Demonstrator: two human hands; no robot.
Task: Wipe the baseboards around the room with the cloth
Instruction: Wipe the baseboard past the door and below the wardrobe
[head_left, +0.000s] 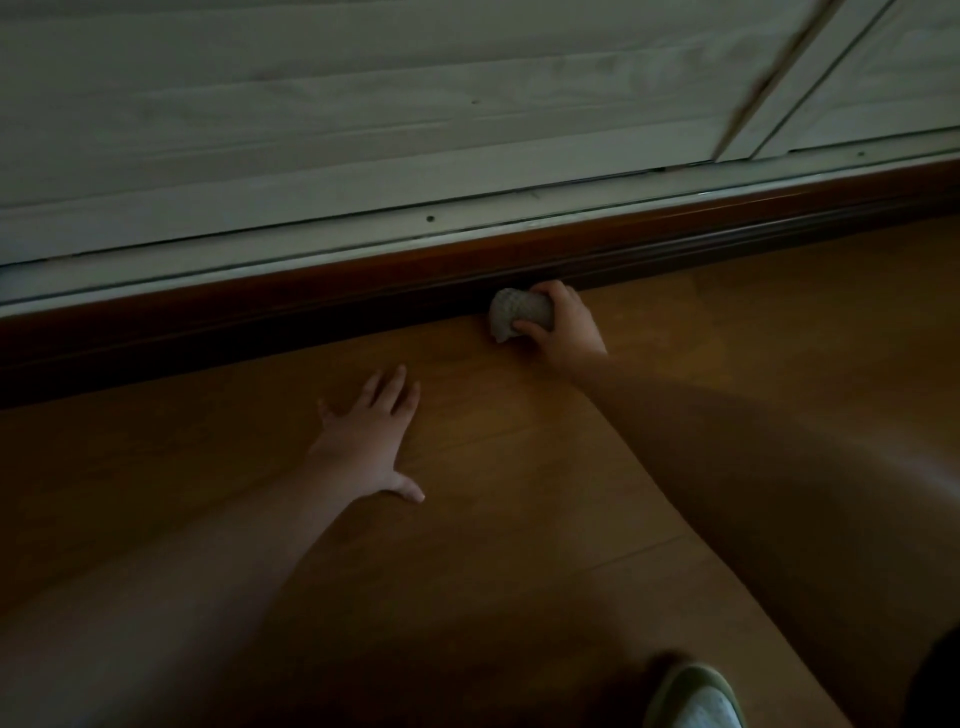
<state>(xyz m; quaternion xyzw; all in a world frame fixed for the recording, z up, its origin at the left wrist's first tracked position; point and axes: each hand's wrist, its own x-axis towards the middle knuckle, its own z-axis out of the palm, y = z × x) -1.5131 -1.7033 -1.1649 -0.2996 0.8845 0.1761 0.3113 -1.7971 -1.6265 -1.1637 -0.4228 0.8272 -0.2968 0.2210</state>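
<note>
right hand (563, 325) grips bunched, textured grey cloth (519, 313) against baseboard (311, 317)

floor (519, 467) bare L+R of hands | baseboard (260, 332) blocks fwd

The cloth (519, 313) is a pale grey fabric with a knobbly, waffle-like weave, matt and bunched into a wad. The baseboard (311, 317) looks like dark reddish-brown wood with a smooth, faintly glossy face and moulded grooves along its length. The floor (519, 467) is smooth wood-look boarding in a warm brown, with a soft sheen and fine seams. Above, the sliding door frame (363, 208) appears to be white painted or coated metal, smooth, with small screw heads. The shoe (696, 696) toe looks like pale matt fabric.
</note>
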